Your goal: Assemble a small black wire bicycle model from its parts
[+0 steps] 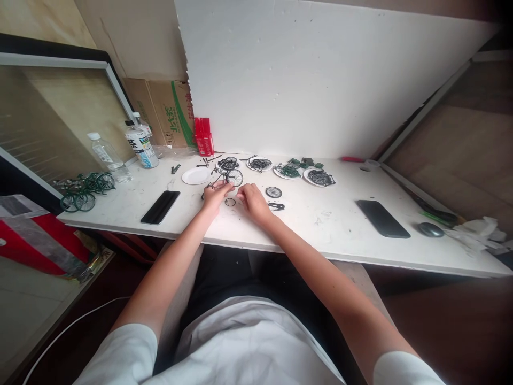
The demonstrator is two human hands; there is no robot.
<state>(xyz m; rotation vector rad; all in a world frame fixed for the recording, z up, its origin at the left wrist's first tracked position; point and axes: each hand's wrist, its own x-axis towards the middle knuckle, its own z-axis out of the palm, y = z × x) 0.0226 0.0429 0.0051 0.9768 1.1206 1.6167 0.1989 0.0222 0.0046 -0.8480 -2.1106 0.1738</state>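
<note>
My left hand (216, 195) is closed on a partly built dark model bicycle (235, 177), whose spoked wheel points away from me. Close by on the right, my right hand (253, 201) has its fingers pinched together; what they hold, if anything, is too small to make out. Between the hands a thin dark ring (230, 202) lies on the white table. Right of my right hand are a loose spoked wheel (274, 192) and a flat black plastic part (276, 207).
Several plates of dark and green parts (287, 171) stand behind, with a white plate (196, 176) to their left. Green model bicycles (85, 193), bottles (142, 145) and a phone (161, 207) are on the left. At right lie a black case (383, 218) and a mouse (430, 230).
</note>
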